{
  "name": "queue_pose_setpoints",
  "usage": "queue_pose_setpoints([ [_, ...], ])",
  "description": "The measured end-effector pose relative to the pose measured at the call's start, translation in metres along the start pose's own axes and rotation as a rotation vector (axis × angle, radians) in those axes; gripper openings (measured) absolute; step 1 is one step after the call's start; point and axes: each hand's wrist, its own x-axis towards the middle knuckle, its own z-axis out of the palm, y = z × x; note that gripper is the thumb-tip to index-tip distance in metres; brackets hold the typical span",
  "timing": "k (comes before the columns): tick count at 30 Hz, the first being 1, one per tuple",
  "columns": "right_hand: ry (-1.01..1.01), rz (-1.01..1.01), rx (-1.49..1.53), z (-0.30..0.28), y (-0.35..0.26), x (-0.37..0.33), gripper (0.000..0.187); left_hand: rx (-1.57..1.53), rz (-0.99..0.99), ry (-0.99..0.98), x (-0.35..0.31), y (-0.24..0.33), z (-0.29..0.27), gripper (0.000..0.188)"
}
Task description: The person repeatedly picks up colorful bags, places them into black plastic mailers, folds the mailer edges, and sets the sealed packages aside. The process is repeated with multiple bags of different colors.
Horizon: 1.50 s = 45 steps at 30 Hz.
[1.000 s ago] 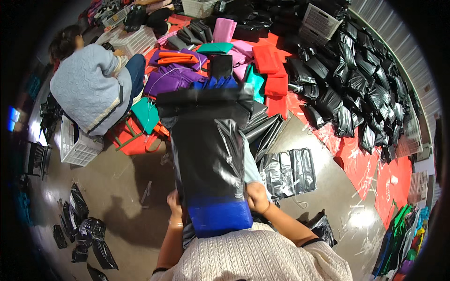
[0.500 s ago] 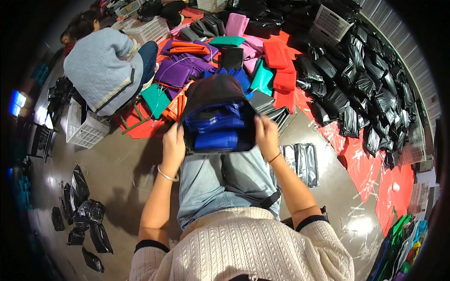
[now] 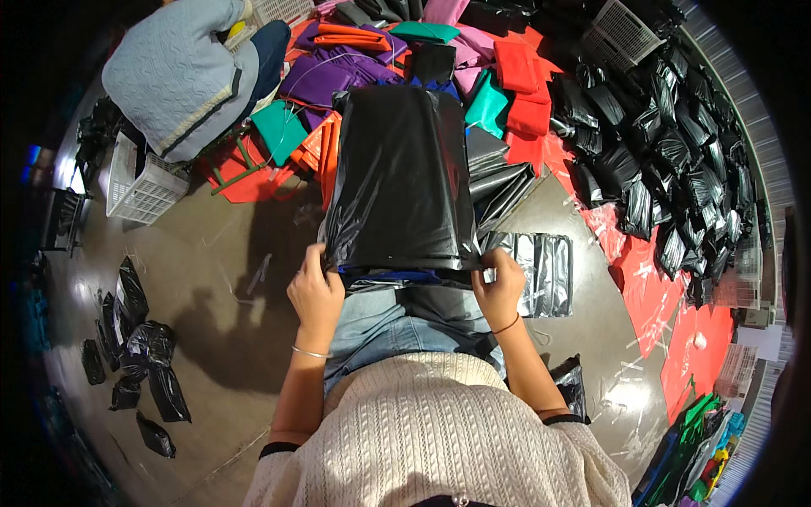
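Observation:
A black plastic mailing bag (image 3: pixel 404 173) lies stretched out over my lap, its mouth toward me. At the mouth's left corner my left hand (image 3: pixel 316 290) pinches the edge, and my right hand (image 3: pixel 498 287) pinches the right corner. A strip of blue folded material (image 3: pixel 405 275) shows at the opening, beneath the upper layer; the rest of it is hidden. Beyond the bag lie stacks of folded plastic or cloth pieces: purple (image 3: pixel 325 80), teal (image 3: pixel 487 106), orange (image 3: pixel 319 144) and red (image 3: pixel 521 80).
Flat black bags (image 3: pixel 545 275) lie on the floor right of my lap. A big heap of filled black packages (image 3: pixel 676 160) covers the right side. Several small black packages (image 3: pixel 148 363) lie at left. A person in grey (image 3: pixel 173 76) sits far left beside a white crate (image 3: pixel 145 190).
The bag's wide-open mouth, showing blue contents, has dropped nearly flat toward me. Its black upper face now shows, and both hands have come nearer my body.

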Motion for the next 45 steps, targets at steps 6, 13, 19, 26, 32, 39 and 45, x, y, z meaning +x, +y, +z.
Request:
queue_pose_setpoints([
  [6, 0.042, -0.247, 0.081, 0.004, -0.003, 0.013, 0.026, -0.100, 0.330, 0.177, 0.018, 0.005, -0.011, 0.021],
  [13, 0.072, 0.134, 0.287, 0.015, -0.005, -0.005, 0.031, -0.311, 0.074, 0.225, -0.001, 0.010, 0.003, 0.047],
  [19, -0.121, 0.227, 0.148, 0.009, -0.002, 0.006, 0.021, -0.218, -0.052, -0.056, 0.013, 0.003, -0.008, 0.043],
  [26, -0.222, -0.083, 0.138, 0.020, 0.030, 0.157, 0.019, -0.019, 0.258, -0.127, 0.150, -0.012, -0.021, 0.029],
  [32, -0.714, 0.308, 0.124, 0.103, 0.071, 0.236, 0.021, 0.002, -0.174, -0.717, 0.230, -0.060, 0.013, 0.032],
  [39, -0.968, 0.275, 0.249, 0.188, 0.079, 0.198, 0.029, -0.146, -0.733, -0.743, 0.174, -0.119, 0.009, 0.031],
  [45, -0.859, 0.096, 0.240, 0.240, 0.046, 0.187, 0.025, -0.132, -0.663, -0.570, 0.152, -0.169, 0.000, 0.032],
])
